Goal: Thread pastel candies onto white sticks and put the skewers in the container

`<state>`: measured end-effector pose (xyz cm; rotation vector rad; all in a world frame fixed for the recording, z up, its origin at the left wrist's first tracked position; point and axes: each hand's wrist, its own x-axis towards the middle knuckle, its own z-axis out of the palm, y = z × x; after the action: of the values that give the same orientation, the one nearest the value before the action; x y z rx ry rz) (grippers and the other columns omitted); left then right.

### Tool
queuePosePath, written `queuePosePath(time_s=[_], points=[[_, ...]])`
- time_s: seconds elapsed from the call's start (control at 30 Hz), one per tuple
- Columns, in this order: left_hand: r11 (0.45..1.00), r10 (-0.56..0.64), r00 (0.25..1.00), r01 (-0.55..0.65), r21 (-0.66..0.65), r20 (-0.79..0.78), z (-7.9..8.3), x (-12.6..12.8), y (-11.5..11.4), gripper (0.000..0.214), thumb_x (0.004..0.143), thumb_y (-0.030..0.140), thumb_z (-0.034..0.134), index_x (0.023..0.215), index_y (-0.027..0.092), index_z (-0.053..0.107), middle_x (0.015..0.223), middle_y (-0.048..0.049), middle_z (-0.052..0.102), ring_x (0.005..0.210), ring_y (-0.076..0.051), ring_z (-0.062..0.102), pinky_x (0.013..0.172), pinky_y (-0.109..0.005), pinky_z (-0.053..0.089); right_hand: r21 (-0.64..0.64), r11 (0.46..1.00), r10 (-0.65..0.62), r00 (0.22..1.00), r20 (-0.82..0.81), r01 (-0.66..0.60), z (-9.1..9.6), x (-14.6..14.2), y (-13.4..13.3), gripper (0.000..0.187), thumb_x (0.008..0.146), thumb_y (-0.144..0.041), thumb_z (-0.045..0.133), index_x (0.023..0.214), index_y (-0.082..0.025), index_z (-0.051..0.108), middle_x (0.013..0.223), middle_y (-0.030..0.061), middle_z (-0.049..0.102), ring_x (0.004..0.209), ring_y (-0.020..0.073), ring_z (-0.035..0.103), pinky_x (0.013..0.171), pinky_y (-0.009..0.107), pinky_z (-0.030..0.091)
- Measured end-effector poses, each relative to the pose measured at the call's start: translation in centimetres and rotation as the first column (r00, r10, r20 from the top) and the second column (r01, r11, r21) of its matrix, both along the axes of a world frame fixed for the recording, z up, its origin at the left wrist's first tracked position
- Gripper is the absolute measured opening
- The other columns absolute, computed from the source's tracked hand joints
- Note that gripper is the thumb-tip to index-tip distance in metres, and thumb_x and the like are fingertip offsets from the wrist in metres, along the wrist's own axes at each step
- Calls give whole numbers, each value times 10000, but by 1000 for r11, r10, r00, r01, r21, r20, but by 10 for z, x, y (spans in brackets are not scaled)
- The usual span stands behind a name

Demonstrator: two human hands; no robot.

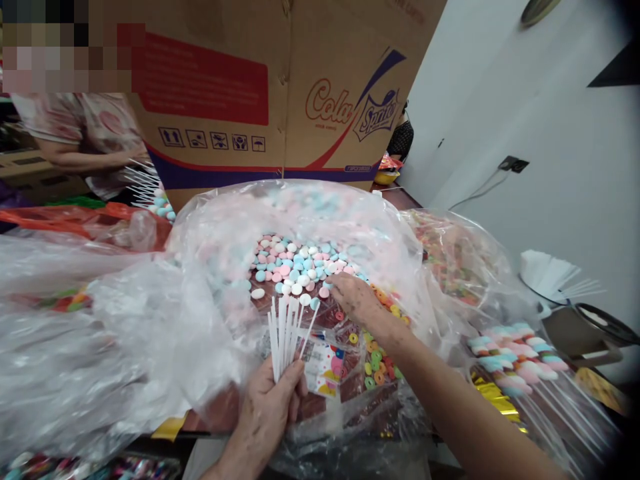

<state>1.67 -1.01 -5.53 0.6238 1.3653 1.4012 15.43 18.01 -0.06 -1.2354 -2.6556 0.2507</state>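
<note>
Low in the middle, my left hand [275, 393] is closed around a bunch of thin white sticks [285, 333]. The sticks point up and fan out slightly, one leaning apart to the right. My right hand [355, 297] reaches to the right edge of a pile of pink, blue and white round marshmallows [285, 267]. Its fingers are bent together at the candies, and what lies between the fingertips is hidden. Under my right forearm are gummy rings [377, 363] in yellow, green, orange and red. A printed clear wrapper [320, 363] lies beside the sticks.
A large clear plastic bag [215, 260] of marshmallows surrounds the pile. Behind it stands a tall cardboard box [215, 80]. Finished-looking candy skewers [520, 360] and more white sticks [550, 277] are at right. Another person's arm [75, 157] with skewers [145, 187] shows at left.
</note>
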Motion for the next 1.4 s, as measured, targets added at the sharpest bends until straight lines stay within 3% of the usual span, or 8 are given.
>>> queuePosePath(time_s=[0.23,0.4,0.47,0.6,0.83,0.9,1.07,1.4], points=[[999,33,999,-32,-25,34,15,2,-2,345,729,487,722,803,164,625,511,49,612,274,-48,379,295,-156,232,114,992,25,977,212,-50,-12,-16,5,222,925,-98,500,986,-200,687,1047,115,637,939,235,600,783,312,479],[999,-14,1000,15,-40,20,21,0,-1,331,709,496,705,713,180,605,465,54,583,269,-52,366,304,-172,249,206,978,16,996,88,-34,-14,-13,-7,182,898,-68,492,969,-159,633,1009,129,642,956,252,582,833,344,488],[998,-18,1000,18,-53,4,20,0,0,338,700,510,687,698,184,597,418,67,543,263,-54,352,303,-172,243,244,966,91,996,4,-89,-15,-15,-13,180,909,-86,483,1012,-152,615,1012,127,648,959,254,579,841,356,490],[997,-12,1000,10,-71,-23,18,0,2,350,693,542,658,709,199,592,313,107,419,252,-76,325,291,-178,217,348,881,347,938,-11,-322,-25,-16,-25,165,916,-83,484,1017,-153,595,1013,122,658,958,243,573,858,353,482],[997,-60,998,58,-54,-35,20,-3,-1,317,749,506,655,707,197,592,318,92,450,272,-73,357,328,-169,232,452,801,402,912,81,-393,-30,21,-51,215,932,-57,449,814,-196,563,814,60,616,769,211,519,744,340,427],[998,-48,999,47,-46,-22,19,-2,-1,323,743,509,674,702,198,594,321,95,441,271,-74,354,323,-172,228,429,834,374,927,22,-347,-27,29,-54,214,923,-57,443,812,-202,554,792,52,607,759,204,523,732,327,421],[999,-31,999,32,-34,6,18,-1,-1,329,747,499,695,727,186,595,421,74,534,273,-56,342,308,-170,242,234,971,118,960,-255,-58,-21,25,-46,147,907,-93,463,859,-210,536,790,20,603,731,175,555,671,277,411],[999,-40,999,41,-25,3,20,-1,0,356,707,523,686,647,193,566,437,64,532,267,-49,344,297,-174,233,266,932,297,939,-171,-246,-35,13,-53,178,975,-127,408,896,-206,546,869,73,653,839,216,594,769,323,467]])
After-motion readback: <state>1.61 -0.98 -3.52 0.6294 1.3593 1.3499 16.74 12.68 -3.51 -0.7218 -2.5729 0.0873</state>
